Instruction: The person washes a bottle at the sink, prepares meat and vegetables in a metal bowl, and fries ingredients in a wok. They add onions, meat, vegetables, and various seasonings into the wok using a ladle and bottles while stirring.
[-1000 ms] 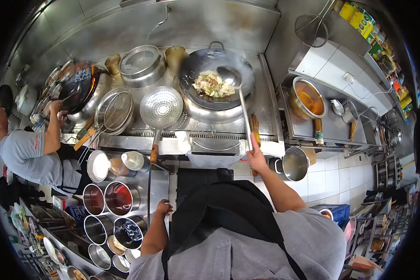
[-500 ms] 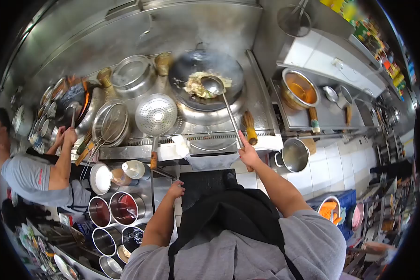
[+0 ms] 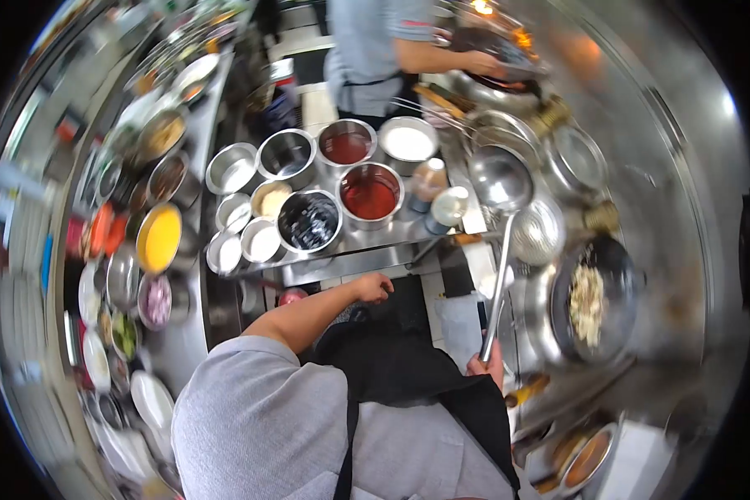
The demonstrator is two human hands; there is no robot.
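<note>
My right hand (image 3: pixel 487 365) is wrapped round the handle of a steel ladle (image 3: pixel 500 179), whose bowl hangs over the stove edge beside the perforated skimmer (image 3: pixel 537 232). My left hand (image 3: pixel 373 287) is in the air in front of the sauce counter, with its fingers curled; whether it holds anything is too small to tell. To the right, the black wok (image 3: pixel 617 312) stands on its burner with pale cooked food (image 3: pixel 587 305) in it. Steel pots of red sauce (image 3: pixel 370 193), dark liquid (image 3: pixel 309 220) and white powder (image 3: pixel 408 139) stand beyond my left hand.
A co-worker (image 3: pixel 375 50) in a grey shirt stands at another wok with flames at the top. Squeeze bottles (image 3: pixel 447 208) stand at the counter corner. A side counter at left bears bowls, one with yellow liquid (image 3: pixel 159 237). A brush (image 3: pixel 527 390) lies at the lower right.
The view has swung left toward the sauce pots and side counter. The ladle has left the wok and is now near the skimmer, still in my right hand.
</note>
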